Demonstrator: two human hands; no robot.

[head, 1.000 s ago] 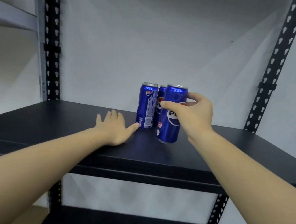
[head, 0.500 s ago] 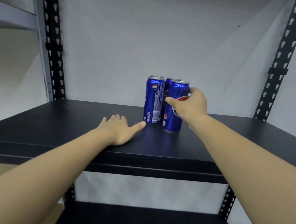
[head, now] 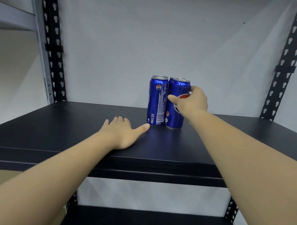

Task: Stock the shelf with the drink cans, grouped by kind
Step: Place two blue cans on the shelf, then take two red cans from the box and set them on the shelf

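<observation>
— While the right hand (head: 193,102) is curling its thumb and fingers round the front right tall blue aluminium cola can (head: 177,105), how many cans are standing on the matte black metal shelf board (head: 64,128)?

— Four are showing: two in front, and two more peeking out behind them by their silver rims only. The front left can (head: 156,102) is standing upright just beside the gripped one, barcode side facing out. All four are sitting in a tight square toward the back of the board, near the pale grey wall (head: 145,35).

— And what is the left hand (head: 121,134) doing?

— It is lying palm down on the board, fingers straight, holding nothing, its thumb tip reaching just short of the front left can's base.

— What is carrying the board?

— Two black perforated steel uprights (head: 284,61) are framing it, one at each side.
</observation>
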